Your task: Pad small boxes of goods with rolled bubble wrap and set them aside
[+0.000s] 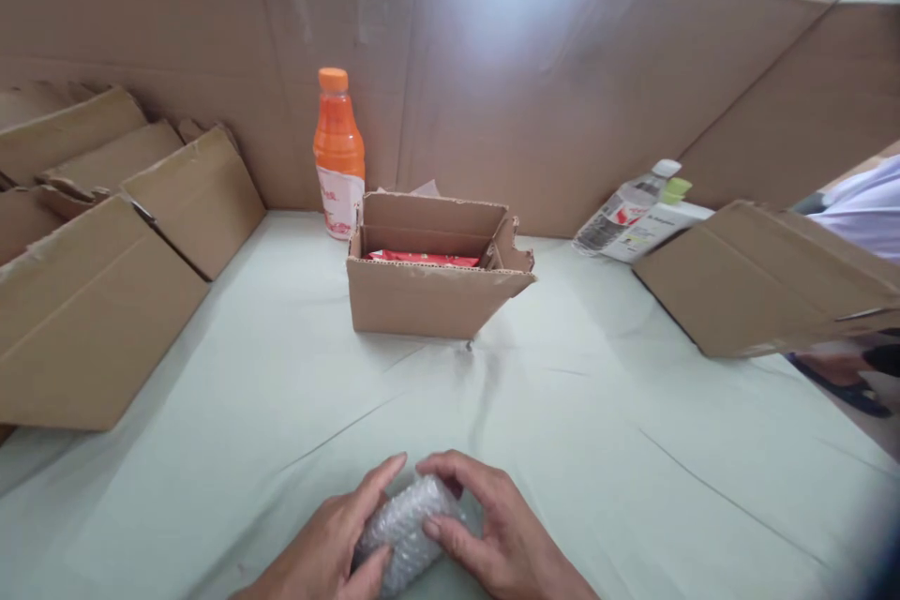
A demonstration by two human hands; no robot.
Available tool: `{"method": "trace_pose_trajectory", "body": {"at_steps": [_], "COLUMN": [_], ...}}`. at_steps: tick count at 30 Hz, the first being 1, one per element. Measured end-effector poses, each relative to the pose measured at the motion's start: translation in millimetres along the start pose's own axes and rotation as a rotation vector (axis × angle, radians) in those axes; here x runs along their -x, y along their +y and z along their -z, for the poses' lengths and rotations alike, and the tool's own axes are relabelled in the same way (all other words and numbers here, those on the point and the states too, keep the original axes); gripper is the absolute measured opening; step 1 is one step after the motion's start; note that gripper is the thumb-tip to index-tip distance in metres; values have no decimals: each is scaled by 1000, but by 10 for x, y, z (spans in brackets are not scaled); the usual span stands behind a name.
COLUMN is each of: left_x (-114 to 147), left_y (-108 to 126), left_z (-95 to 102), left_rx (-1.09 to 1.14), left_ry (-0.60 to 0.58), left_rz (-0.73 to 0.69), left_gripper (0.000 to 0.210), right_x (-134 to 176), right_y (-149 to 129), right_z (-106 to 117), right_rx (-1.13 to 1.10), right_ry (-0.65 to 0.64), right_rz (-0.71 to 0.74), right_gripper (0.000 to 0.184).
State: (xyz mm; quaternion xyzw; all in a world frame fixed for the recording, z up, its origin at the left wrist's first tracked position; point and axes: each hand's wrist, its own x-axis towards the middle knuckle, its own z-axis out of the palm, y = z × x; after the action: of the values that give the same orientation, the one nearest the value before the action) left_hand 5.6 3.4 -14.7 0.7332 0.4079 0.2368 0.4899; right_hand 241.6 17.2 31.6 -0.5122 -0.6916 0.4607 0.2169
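Close to the table's front edge lies a small bundle in bubble wrap [409,530]; what is inside cannot be made out. My left hand [341,530] curves around its left side, thumb on the near face. From the right, my right hand [488,520] grips the bundle between its thumb and fingers, the fingers over the far end. Beyond both hands stands an open cardboard box [414,300] with a red packet [426,258] inside, mostly hidden by the front wall.
An orange-capped bottle [338,155] stands behind the box. Several cardboard cartons [91,319] crowd the left side. At right are a tilted clear bottle [625,206], a white package [653,230] and another carton [766,286]. A cardboard wall [548,94] closes the back.
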Motion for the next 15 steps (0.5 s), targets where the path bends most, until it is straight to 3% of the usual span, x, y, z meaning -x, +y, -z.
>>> {"method": "trace_pose_trajectory", "body": {"at_steps": [2, 6, 8, 11, 13, 15], "left_x": [-122, -593, -892, -1260, -1377, -1392], "left_y": [131, 570, 730, 745, 643, 525], "left_z": [253, 892, 1142, 1305, 1291, 1232], "left_rx": [-192, -602, -727, -816, -820, -797], "left_ry": [82, 543, 689, 724, 679, 646], "left_rz": [-147, -445, -542, -610, -635, -656], "left_gripper": [84, 62, 59, 48, 37, 30], "right_x": [-67, -193, -242, -361, -495, -665], "right_y": [-80, -265, -369, -540, -650, -744], "right_z": [165, 693, 993, 1376, 1566, 1705], "right_rx": [51, 49, -9, -95, -71, 27], "right_ry": [-4, 170, 299, 596, 834, 993], "right_rz": [71, 171, 206, 255, 324, 433], "right_gripper": [17, 14, 15, 19, 23, 27]}}
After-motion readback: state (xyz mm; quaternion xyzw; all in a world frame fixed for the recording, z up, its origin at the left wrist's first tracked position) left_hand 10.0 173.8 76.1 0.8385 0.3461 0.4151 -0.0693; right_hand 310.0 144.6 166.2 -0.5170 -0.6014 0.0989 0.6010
